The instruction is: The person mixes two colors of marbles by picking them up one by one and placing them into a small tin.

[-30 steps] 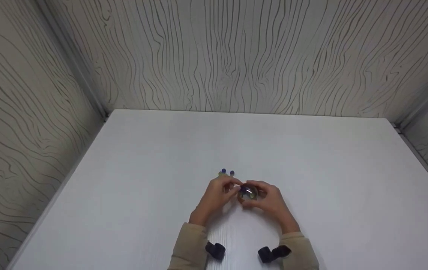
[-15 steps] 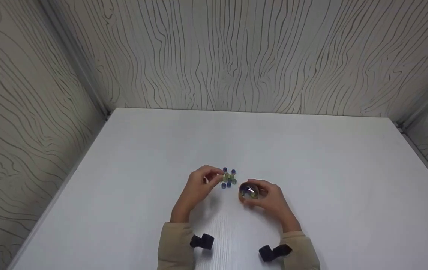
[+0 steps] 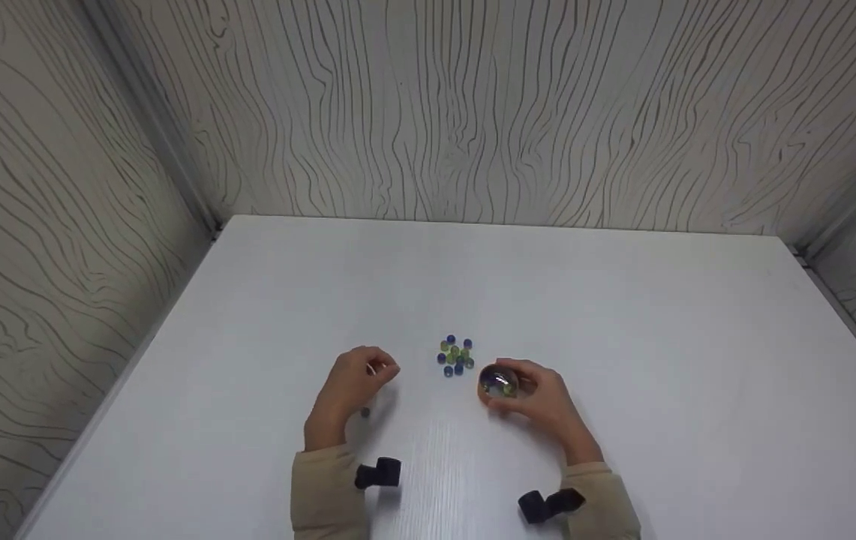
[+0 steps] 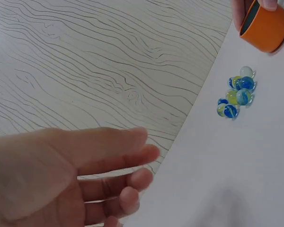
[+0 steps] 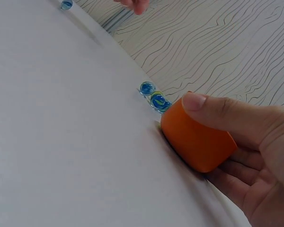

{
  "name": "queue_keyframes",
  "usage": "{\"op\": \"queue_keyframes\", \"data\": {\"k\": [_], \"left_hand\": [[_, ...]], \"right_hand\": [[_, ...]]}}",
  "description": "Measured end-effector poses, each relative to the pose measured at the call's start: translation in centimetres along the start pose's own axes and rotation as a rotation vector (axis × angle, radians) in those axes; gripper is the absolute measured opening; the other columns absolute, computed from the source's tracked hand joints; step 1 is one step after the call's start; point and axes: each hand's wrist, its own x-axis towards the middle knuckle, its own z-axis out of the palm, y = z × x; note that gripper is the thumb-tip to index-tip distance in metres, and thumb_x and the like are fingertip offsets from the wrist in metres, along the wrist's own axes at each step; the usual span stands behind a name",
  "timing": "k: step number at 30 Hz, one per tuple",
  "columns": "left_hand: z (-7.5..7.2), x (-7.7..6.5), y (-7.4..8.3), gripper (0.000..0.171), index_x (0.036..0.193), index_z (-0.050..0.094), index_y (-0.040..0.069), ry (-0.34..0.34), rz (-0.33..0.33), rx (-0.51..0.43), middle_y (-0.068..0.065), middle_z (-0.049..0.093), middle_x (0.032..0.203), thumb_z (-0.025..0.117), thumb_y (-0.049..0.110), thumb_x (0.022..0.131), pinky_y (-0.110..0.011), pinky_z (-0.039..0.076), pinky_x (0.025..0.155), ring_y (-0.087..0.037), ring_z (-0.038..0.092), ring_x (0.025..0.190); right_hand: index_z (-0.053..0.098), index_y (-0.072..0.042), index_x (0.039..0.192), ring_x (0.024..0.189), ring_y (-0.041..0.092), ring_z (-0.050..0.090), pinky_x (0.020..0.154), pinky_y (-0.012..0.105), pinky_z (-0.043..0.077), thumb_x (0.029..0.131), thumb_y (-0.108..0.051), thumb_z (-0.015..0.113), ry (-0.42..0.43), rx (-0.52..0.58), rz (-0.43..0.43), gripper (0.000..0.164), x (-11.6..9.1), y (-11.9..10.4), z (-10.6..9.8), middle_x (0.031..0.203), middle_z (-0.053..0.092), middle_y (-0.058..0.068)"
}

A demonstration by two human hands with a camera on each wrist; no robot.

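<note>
My right hand [image 3: 544,397] grips a small orange cup [image 5: 199,137] on the white table. In the head view the cup's mouth looks glossy, with blue and green bits inside. To the left of the cup, several blue and yellow-green glass marbles [image 3: 455,356] lie in a cluster. My left hand [image 3: 349,384] hovers further left, apart from the cluster. Its fingers are loosely bent, and the left wrist view shows nothing between thumb and fingers. A lone marble [image 3: 365,412] lies on the table beside the left wrist; the right wrist view also catches this lone marble [image 5: 66,4].
The white table [image 3: 623,315] stretches around both hands. Wood-grain panels [image 3: 428,112] stand along its back and sides. Each sleeve carries a black wrist mount, one on the left [image 3: 379,472] and one on the right [image 3: 550,505].
My left hand has moved away from the cup to the left, past the marble cluster. The cluster is now uncovered, and a lone marble shows near the left wrist. The right hand keeps holding the cup.
</note>
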Motion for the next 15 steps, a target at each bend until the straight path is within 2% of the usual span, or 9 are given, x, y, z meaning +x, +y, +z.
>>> {"op": "queue_keyframes", "data": {"k": [5,9,12,15], "left_hand": [[-1.0,-0.7,-0.7,0.017,0.094,0.069,0.005,-0.002,-0.145,0.084,-0.009,0.065,0.090,0.068,0.020,0.088,-0.028,0.044,0.068,-0.016,0.054,0.079],[-1.9,-1.2,-1.1,0.023,0.094,0.069,0.005,-0.031,-0.261,0.166,-0.012,0.067,0.099,0.072,0.024,0.083,-0.030,0.046,0.066,-0.018,0.057,0.078],[-2.4,-1.6,-1.4,0.028,0.094,0.069,0.003,-0.062,-0.323,0.226,-0.014,0.069,0.102,0.076,0.027,0.079,-0.029,0.046,0.063,-0.019,0.058,0.076],[-2.9,-1.8,-1.6,0.030,0.092,0.071,0.003,-0.085,-0.371,0.276,-0.012,0.072,0.096,0.078,0.027,0.075,-0.027,0.044,0.060,-0.017,0.056,0.072]], "right_hand": [[0.061,-0.002,0.125,0.125,0.036,0.057,0.104,0.040,0.046,0.071,-0.019,0.084,-0.005,0.009,0.008,0.061,0.0,0.1,0.0,0.129,0.062,0.020],[0.061,-0.002,0.126,0.126,0.037,0.056,0.104,0.039,0.046,0.071,-0.020,0.084,-0.011,0.021,0.019,0.062,0.0,0.1,0.0,0.130,0.061,0.021],[0.061,-0.002,0.126,0.126,0.037,0.056,0.105,0.040,0.046,0.072,-0.020,0.084,-0.010,0.016,0.016,0.062,0.0,0.0,0.0,0.130,0.061,0.021],[0.061,-0.002,0.126,0.125,0.036,0.056,0.104,0.040,0.046,0.072,-0.021,0.084,-0.005,0.009,0.011,0.062,-0.1,0.0,0.0,0.130,0.062,0.020]]}}
